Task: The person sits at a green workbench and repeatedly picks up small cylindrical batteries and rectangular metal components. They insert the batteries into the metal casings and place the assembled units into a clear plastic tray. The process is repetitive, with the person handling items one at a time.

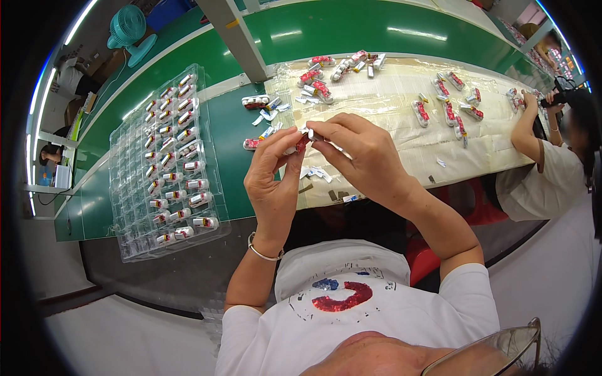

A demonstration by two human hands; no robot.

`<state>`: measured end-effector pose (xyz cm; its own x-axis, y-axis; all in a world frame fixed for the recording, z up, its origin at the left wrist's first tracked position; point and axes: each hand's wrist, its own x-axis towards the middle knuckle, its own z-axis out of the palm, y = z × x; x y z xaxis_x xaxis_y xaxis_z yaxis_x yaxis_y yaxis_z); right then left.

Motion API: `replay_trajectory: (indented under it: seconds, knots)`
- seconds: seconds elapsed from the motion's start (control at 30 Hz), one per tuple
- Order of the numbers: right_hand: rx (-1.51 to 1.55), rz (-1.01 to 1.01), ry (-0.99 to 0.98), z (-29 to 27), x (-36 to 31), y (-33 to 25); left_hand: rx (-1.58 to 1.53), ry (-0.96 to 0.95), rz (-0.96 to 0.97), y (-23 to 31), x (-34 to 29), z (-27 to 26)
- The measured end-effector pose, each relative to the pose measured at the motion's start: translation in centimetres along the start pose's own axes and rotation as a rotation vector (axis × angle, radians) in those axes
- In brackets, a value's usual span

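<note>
Left hand (pixel 269 170): thumb and fingers clamped on a small red-and-white toy (pixel 300 145), held up in front of the body, over the near part of the taped sheet (pixel 382 156). Right hand (pixel 362 150): thumb and fingertip pinched on a white piece (pixel 310 134) at the toy's upper end; can't tell if it's a slip or a cap.

Advice: keep left grip low and steady, square the piece up, use light, even pressure.

Materials: toy looks like smooth, rounded plastic. Loose slips (pixel 318 173) look flat, papery. Tray (pixel 128 216) is thin clear plastic, molded pockets. Sheet's glossy, wrinkled.
</note>
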<state>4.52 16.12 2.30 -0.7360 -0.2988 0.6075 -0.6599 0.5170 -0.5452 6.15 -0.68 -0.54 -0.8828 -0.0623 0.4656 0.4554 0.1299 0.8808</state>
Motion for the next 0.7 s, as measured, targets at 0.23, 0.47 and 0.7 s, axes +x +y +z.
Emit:
replay_trajectory:
  seconds: [0.23, 0.47, 0.7]
  knots:
    - [-0.104, -0.138, 0.017, 0.3, 0.0, 0.1, -0.105, -0.005, -0.102, -0.1, -0.1, -0.3]
    - [-0.099, -0.159, -0.001, 0.3, -0.2, 0.2, -0.111, -0.011, -0.112, 0.2, -0.1, -0.4]
    - [-0.102, -0.137, -0.001, 0.4, -0.3, -0.3, -0.107, -0.023, -0.153, 0.9, -0.2, -0.4]
